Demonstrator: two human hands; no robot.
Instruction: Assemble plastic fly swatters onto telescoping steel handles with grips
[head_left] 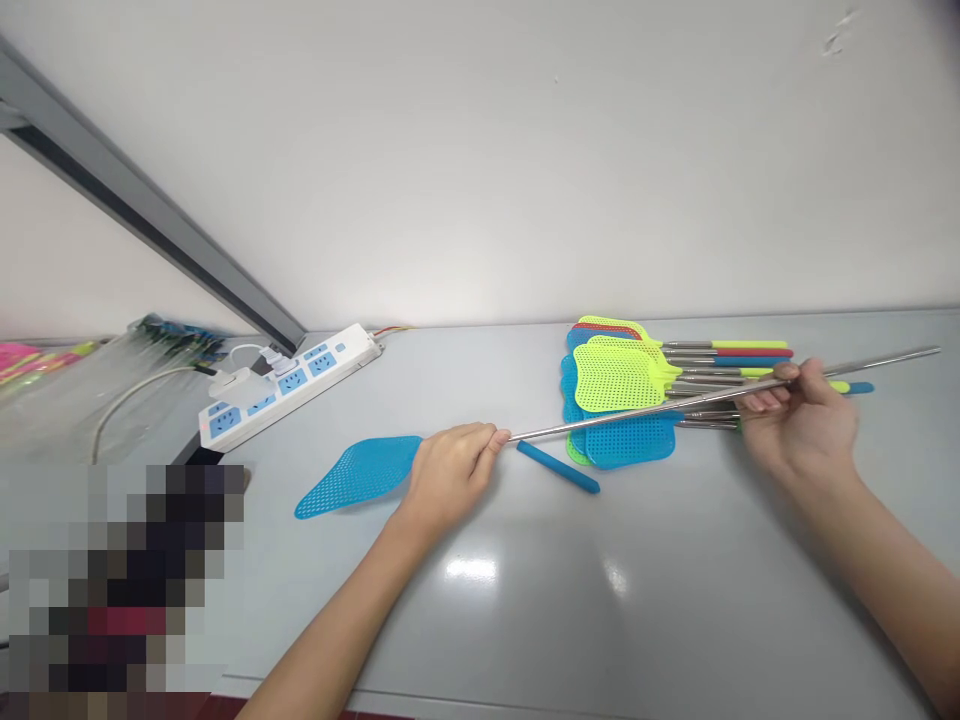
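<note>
A blue fly swatter (pixel 367 472) with a long, extended metal rod (pixel 630 416) spans the view, its mesh head at the left. My left hand (pixel 454 475) is closed around it just where head and rod meet. Farther along, my right hand (pixel 806 420) pinches the rod between thumb and fingers, and the thin bare end sticks out to the right. Below the rod lies a loose blue handle sleeve (pixel 559 468) on the table. Behind my right hand is a pile of yellow, blue and red fly swatters (pixel 626 375), their rods partly hidden by the hand.
A white power strip (pixel 349 355) with plugs and cables sits at the left on the grey table (pixel 525 600). Clear plastic bags (pixel 127 390) lie beyond a grey metal post (pixel 150 190). A pale wall (pixel 525 150) rises behind. The lower left is pixelated.
</note>
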